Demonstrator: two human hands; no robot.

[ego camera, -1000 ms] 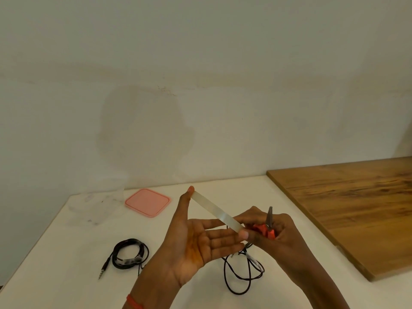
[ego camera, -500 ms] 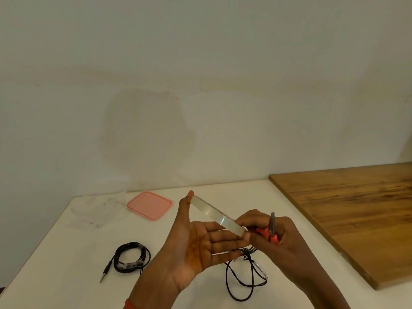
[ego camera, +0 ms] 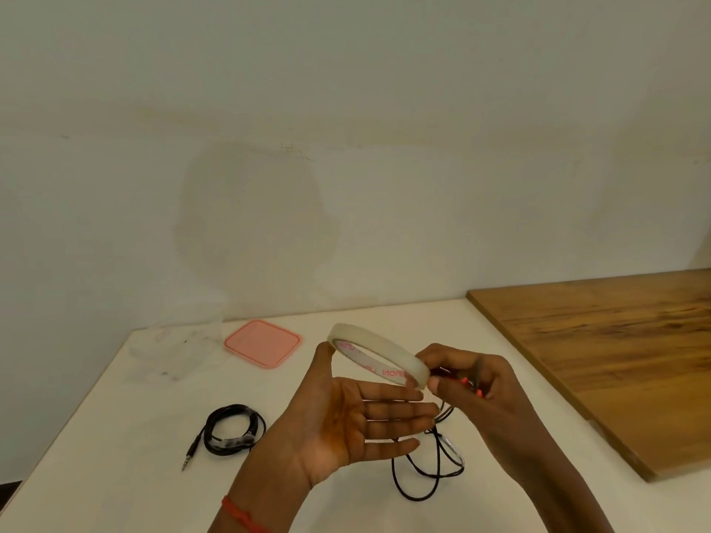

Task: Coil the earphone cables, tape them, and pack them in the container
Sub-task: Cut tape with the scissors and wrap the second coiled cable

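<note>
Pinched at its near edge in our right hand (ego camera: 477,390), the tape (ego camera: 379,350) ran across to our left hand (ego camera: 346,425), thumb propping the far rim, fingers straight, palm up. That right hand also curled round red-handled scissors (ego camera: 479,394), and a loose cable (ego camera: 417,490) trailed from beneath it onto the table (ego camera: 115,455). By our reckoning, halfway: of two cables, one coil (ego camera: 234,428) lay bound at left. Left to do: coil and tape the second, pack both. One clear container (ego camera: 181,340), one lid (ego camera: 262,343) off beside it.
</note>
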